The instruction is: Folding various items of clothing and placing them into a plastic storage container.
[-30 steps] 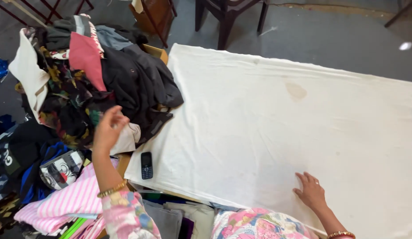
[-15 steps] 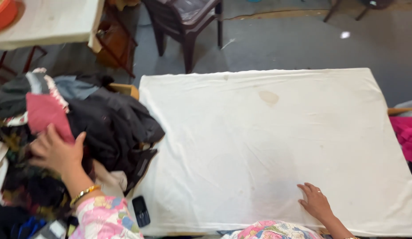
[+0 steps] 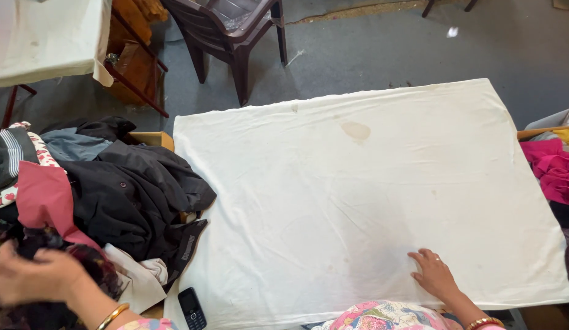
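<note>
L hand has dropped from the red cloth into the dark clothes pile, fingers blurred so can't tell if they grip; R hand stays flat, fingers slightly apart, on the white sheet.

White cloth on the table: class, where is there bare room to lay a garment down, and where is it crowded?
Nearly all of the white cloth lies bare, from the brown stain down to the right hand resting flat near its front edge. Crowded: the clothes pile along its left edge, where the left hand reaches in, and the pink garments on the right.
</note>
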